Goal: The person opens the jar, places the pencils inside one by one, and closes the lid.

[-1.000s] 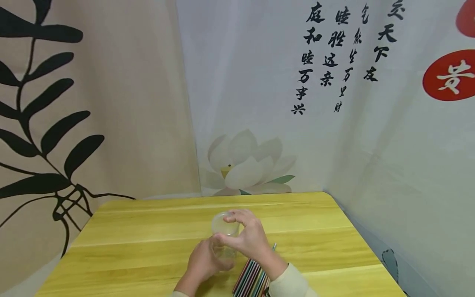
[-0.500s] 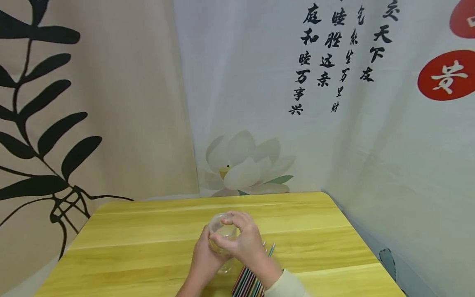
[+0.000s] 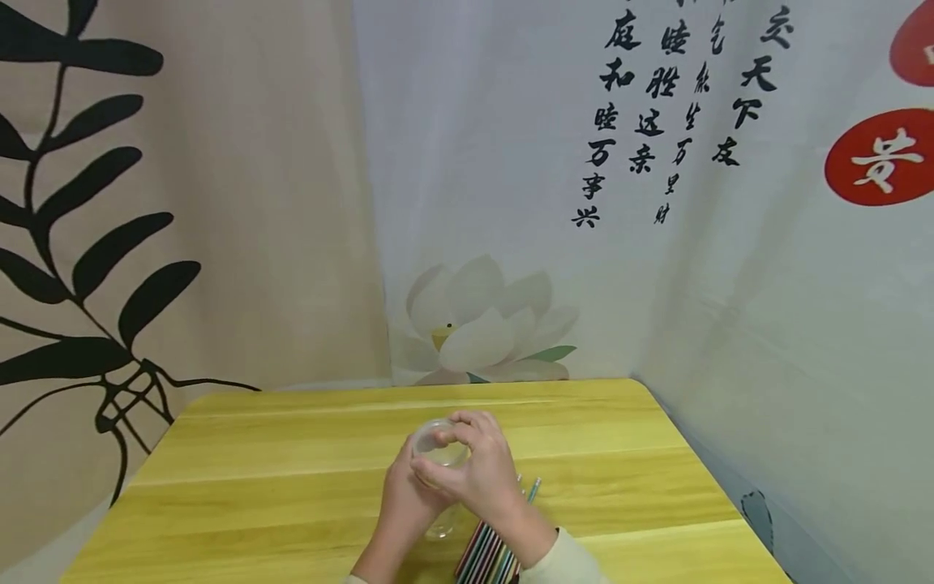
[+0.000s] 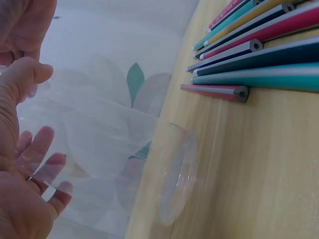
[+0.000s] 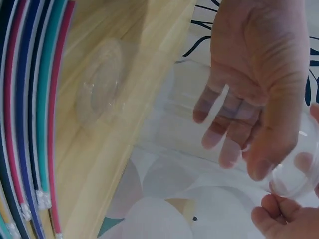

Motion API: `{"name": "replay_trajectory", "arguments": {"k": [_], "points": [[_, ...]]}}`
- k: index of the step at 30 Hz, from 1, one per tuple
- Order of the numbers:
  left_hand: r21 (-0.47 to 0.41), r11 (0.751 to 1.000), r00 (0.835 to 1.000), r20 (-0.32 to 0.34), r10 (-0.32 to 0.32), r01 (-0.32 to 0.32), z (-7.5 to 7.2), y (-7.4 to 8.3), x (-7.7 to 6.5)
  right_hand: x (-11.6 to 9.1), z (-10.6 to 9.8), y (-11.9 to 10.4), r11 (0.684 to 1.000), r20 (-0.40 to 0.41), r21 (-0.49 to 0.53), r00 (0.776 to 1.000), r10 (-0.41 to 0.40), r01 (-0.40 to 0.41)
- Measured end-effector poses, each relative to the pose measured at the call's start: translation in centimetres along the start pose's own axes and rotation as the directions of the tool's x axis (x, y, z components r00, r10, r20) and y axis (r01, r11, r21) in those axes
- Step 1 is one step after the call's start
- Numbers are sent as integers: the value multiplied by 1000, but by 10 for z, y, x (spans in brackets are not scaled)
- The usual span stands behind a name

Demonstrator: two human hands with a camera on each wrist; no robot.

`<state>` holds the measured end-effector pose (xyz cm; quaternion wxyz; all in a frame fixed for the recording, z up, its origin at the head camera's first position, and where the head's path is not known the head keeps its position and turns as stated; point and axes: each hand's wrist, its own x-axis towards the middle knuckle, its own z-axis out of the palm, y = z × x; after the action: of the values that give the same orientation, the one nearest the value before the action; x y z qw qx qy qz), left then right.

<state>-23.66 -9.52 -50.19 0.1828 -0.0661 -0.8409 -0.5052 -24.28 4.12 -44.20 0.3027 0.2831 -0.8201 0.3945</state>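
A tall clear plastic jar (image 3: 441,526) stands upright between both hands, its round base close over the table in the head view. My left hand (image 3: 411,491) is wrapped around its upper body, and the fingers show through the clear wall in the right wrist view. At the top, my right hand (image 3: 483,470) grips the round rim (image 5: 299,167) between thumb and fingers. The jar's see-through side (image 4: 109,139) and base (image 4: 179,174) fill the middle of the left wrist view.
Several colored pencils (image 3: 489,556) lie side by side on the wooden table (image 3: 292,487), just right of the jar and partly under the right forearm. Behind the table hangs a printed cloth (image 3: 496,162) with a flower and writing.
My left hand has moved higher up the jar and closer to the right hand. The right hand stays at the top rim, with only slight movement.
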Motion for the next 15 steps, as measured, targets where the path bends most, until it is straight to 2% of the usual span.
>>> {"name": "replay_trajectory", "arguments": {"k": [3,8,13,15], "points": [[7,1000,1000,12,3,-3,-1,-1,1,2,-2,0,1000,29,21,1000,-2,2],[1,1000,998,52,-26,26,-5,-5,2,4,-6,4,991,129,118,990,50,-66],[-104,992,989,136,-62,77,-8,-8,1,7,-15,14,964,296,225,953,69,-140],[-128,987,986,149,-77,97,-9,-8,0,9,-16,15,965,345,227,938,44,-129]]}}
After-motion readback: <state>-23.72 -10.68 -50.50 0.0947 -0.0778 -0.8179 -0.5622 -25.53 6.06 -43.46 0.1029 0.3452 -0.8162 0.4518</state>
